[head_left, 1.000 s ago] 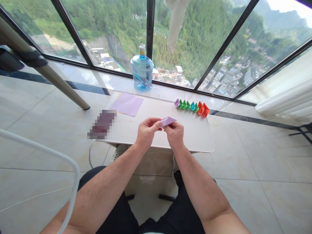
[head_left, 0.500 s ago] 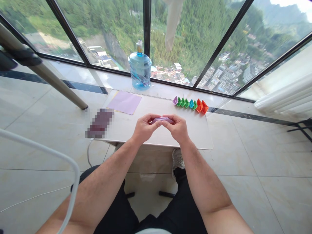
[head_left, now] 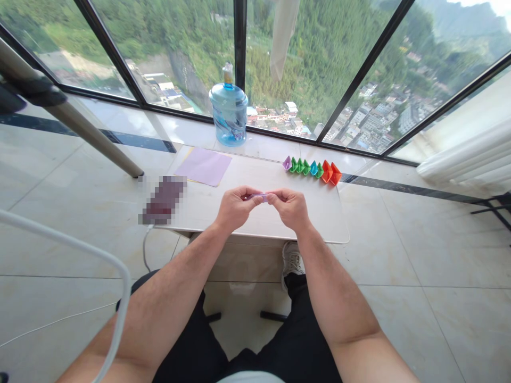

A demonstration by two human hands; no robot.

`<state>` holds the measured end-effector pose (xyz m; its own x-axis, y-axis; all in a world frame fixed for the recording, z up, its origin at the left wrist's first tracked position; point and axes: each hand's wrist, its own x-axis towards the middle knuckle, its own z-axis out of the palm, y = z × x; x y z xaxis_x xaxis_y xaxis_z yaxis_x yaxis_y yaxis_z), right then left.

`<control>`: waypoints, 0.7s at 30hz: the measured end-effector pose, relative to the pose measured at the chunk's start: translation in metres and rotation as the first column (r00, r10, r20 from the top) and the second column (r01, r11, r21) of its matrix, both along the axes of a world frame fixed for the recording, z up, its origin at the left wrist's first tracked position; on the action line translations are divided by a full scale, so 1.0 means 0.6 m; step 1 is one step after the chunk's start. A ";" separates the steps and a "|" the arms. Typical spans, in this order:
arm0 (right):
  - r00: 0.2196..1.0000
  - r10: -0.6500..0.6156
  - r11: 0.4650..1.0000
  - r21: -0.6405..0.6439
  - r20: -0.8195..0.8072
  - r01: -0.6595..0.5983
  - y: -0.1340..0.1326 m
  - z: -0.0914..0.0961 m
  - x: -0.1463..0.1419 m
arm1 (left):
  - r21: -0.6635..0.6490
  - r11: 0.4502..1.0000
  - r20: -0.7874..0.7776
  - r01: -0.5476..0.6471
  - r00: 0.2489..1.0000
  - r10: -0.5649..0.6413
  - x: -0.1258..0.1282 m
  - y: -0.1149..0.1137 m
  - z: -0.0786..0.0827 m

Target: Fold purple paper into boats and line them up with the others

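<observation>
A small folded piece of purple paper (head_left: 264, 197) is pinched between my two hands above the low white table (head_left: 255, 221). My left hand (head_left: 236, 206) grips its left side with thumb and fingers, and my right hand (head_left: 292, 208) grips the right side. Both sets of fingertips nearly meet, so most of the paper is hidden. Farther back on the right, a row of folded paper boats (head_left: 305, 167) in purple, green, blue and orange lines the table edge. A stack of flat purple sheets (head_left: 204, 166) lies at the back left, with a yellow edge showing beneath.
Behind the table stands a blue water jug (head_left: 230, 114) against the window. A blurred-out dark object (head_left: 163, 200) lies at the table's left edge, with a cable below it. A tan pole (head_left: 99, 133) and a white curved tube (head_left: 115, 271) are on the left.
My fingers have closed in over the purple paper, and less of it shows between them. The boats, sheets and jug stay where they were.
</observation>
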<state>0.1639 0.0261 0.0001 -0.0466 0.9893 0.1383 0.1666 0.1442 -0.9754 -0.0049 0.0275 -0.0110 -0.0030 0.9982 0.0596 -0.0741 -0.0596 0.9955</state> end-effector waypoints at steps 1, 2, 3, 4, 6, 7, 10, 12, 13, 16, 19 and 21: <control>1.000 -0.004 1.000 0.006 0.007 0.004 0.000 0.000 0.000 | -0.018 1.000 0.033 0.006 0.999 -0.005 0.001 0.000 0.001; 1.000 -0.008 1.000 0.010 0.013 0.008 0.000 0.000 0.000 | -0.036 0.999 0.066 0.013 0.998 -0.011 0.002 0.000 0.002; 1.000 -0.011 1.000 0.012 0.016 0.011 -0.001 -0.001 0.000 | -0.054 0.998 0.091 0.021 0.996 -0.016 0.002 0.000 0.002; 1.000 -0.013 1.000 0.011 0.016 0.013 -0.001 -0.001 0.000 | -0.070 0.997 0.104 0.026 0.994 -0.019 0.002 0.000 0.003; 1.000 -0.015 1.000 -0.001 0.007 0.015 -0.001 -0.002 -0.001 | -0.097 0.995 0.105 0.027 0.994 -0.017 0.002 0.000 0.003; 1.000 -0.016 1.000 -0.010 0.001 0.016 -0.001 -0.003 -0.002 | -0.109 0.994 0.103 0.025 0.995 -0.014 0.002 0.000 0.003; 0.999 -0.033 0.999 -0.031 -0.008 0.033 -0.002 -0.005 -0.007 | -0.137 0.990 0.127 0.011 0.992 0.006 0.003 0.000 0.001; 0.999 -0.052 0.998 -0.039 -0.012 0.052 -0.002 -0.006 -0.013 | -0.154 0.988 0.153 -0.013 0.987 0.037 0.005 0.000 -0.001; 0.998 -0.062 0.997 -0.043 -0.020 0.061 -0.002 -0.007 -0.017 | -0.162 0.986 0.162 -0.032 0.985 0.058 0.007 0.000 -0.001; 0.994 -0.091 0.994 -0.061 -0.052 0.088 0.000 -0.011 -0.024 | -0.199 0.978 0.189 -0.071 0.976 0.109 0.012 0.001 -0.002; 0.990 -0.123 0.990 -0.085 -0.070 0.116 0.003 -0.014 -0.025 | -0.253 0.966 0.227 -0.047 0.968 0.106 0.014 0.001 -0.003; 0.990 -0.125 0.988 -0.105 -0.067 0.117 0.005 -0.016 -0.024 | -0.273 0.961 0.230 -0.050 0.966 0.115 0.015 0.001 -0.005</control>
